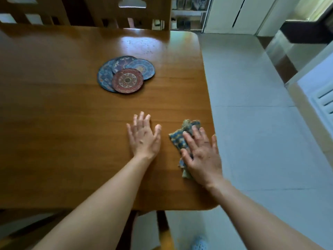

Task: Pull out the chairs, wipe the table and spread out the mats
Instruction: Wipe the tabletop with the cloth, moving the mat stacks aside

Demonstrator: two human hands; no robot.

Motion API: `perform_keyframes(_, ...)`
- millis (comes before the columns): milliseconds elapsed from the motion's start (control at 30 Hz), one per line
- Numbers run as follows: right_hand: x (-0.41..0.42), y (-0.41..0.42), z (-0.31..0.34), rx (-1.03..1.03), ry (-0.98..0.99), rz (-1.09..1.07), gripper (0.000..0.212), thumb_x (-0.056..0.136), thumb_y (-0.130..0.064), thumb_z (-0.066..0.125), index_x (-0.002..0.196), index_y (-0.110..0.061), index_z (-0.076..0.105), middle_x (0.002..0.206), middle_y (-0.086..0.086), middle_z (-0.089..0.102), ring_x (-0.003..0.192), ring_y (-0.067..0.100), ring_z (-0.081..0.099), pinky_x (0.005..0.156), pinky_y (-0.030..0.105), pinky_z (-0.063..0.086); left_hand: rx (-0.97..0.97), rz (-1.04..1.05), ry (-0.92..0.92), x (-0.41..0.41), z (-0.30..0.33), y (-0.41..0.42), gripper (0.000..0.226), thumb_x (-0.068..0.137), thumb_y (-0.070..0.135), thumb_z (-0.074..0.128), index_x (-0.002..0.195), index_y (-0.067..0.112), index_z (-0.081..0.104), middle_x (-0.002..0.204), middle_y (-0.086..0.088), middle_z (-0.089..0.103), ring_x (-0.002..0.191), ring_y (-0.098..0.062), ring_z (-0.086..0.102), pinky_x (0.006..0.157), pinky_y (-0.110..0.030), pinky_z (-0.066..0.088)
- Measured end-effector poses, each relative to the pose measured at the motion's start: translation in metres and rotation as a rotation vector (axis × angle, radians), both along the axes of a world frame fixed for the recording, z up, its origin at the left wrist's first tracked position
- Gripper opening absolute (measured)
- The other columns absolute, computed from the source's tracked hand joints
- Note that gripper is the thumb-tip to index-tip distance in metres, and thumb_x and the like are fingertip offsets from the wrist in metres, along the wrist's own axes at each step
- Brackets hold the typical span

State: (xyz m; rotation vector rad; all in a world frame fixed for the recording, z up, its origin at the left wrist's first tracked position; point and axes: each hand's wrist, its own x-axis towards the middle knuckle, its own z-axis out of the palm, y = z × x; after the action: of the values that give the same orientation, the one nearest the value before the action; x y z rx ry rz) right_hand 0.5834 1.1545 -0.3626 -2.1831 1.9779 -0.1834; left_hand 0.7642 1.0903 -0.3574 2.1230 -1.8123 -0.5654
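While flat, right hand (202, 156) seemingly presses cloth (182, 139).

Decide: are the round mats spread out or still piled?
Piled: the four mats overlap in one cluster on the table.

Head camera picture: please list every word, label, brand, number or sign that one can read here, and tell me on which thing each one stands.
None: no readable text stands anywhere in this view.
The round mats carry only mandala patterns, no letters.
The cloth under the right hand shows a woven pattern only.
The table and the left hand bear no marks.
The shelf items behind are too blurred to read.
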Motion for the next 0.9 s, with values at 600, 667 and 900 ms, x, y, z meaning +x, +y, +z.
perform_keyframes(600,-0.049,-0.133,-0.007,-0.057,0.01,0.497,0.055,0.091,-0.059,0.029,0.144,-0.047,0.038,0.16,-0.008,0.025,0.15,0.013,0.013,0.119,0.056,-0.001,-0.032,0.078,-0.258,-0.013,-0.012,0.0,0.065,0.095,0.056,0.026,0.154,0.029,0.022,0.164,0.009,0.009,0.151,-0.011,-0.001,0.122,-0.041,-0.002)
perform_keyframes(667,-0.049,-0.164,-0.005,-0.044,0.017,0.494,0.055,0.091,-0.061,0.026,0.144,-0.05,0.035,0.161,-0.01,0.022,0.15,0.011,0.01,0.119,0.055,-0.004,-0.028,0.081,-0.252,-0.013,-0.012,-0.001,0.068,0.092,0.059,0.024,0.154,0.031,0.021,0.164,0.011,0.009,0.151,-0.009,-0.001,0.123,-0.039,-0.002)
perform_keyframes(900,-0.039,-0.279,-0.002,-0.01,0.033,0.53,0.056,0.092,-0.061,0.023,0.147,-0.052,0.026,0.163,-0.011,0.013,0.151,0.011,0.003,0.119,0.052,-0.01,-0.161,0.373,-0.257,-0.033,-0.009,-0.028,0.05,0.085,0.049,0.038,0.123,0.025,0.06,0.127,0.0,0.057,0.12,-0.023,0.05,0.108,-0.044,0.032)
